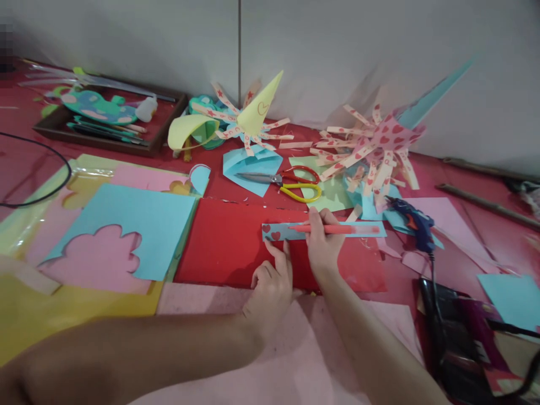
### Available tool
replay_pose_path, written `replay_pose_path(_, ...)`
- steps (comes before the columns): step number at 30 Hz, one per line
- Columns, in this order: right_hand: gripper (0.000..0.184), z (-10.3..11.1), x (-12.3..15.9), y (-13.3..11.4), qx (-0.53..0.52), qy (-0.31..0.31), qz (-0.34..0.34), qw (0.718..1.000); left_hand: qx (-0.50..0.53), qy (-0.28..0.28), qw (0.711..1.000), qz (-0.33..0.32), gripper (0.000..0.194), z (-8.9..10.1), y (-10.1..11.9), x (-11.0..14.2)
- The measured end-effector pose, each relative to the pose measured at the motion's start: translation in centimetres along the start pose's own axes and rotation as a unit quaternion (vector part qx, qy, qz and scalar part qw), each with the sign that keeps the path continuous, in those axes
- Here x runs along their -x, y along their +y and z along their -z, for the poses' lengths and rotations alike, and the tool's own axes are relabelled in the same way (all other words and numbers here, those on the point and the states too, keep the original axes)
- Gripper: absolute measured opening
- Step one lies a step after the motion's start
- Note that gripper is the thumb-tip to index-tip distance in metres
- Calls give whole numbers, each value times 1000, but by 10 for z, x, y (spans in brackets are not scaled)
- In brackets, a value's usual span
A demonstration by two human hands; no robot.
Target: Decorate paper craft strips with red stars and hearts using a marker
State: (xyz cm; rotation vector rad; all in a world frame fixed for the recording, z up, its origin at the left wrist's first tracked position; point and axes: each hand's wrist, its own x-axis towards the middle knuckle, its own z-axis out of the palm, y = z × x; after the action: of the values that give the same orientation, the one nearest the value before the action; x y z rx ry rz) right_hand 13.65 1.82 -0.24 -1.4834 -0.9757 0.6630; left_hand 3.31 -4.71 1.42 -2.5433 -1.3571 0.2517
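Observation:
A light blue paper strip [291, 232] lies across a red board [223, 242], with two red hearts drawn near its left end. My right hand [324, 242] grips a red marker pen [352, 229] lying nearly flat over the strip, its tip pointing left toward the hearts. Two outstretched fingers of my left hand [272, 278] press on the strip's lower edge just below the hearts; its other fingers are curled in. Beyond the strip are scissors [291, 183] with red and yellow handles, resting on folded blue paper [236, 163].
Paper cones with decorated strips [259, 109] [392, 132] stand along the wall. A glue gun [415, 222] with its cord lies at the right, above a black case [447, 332]. Cut blue paper [156, 219] is at the left, and a brown tray [126, 146] of tools sits behind.

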Motion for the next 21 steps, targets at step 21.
replay_pose_path(21,36,2,-7,5,0,47,-21,999,20,49,998,-45,61,-5,0,-2)
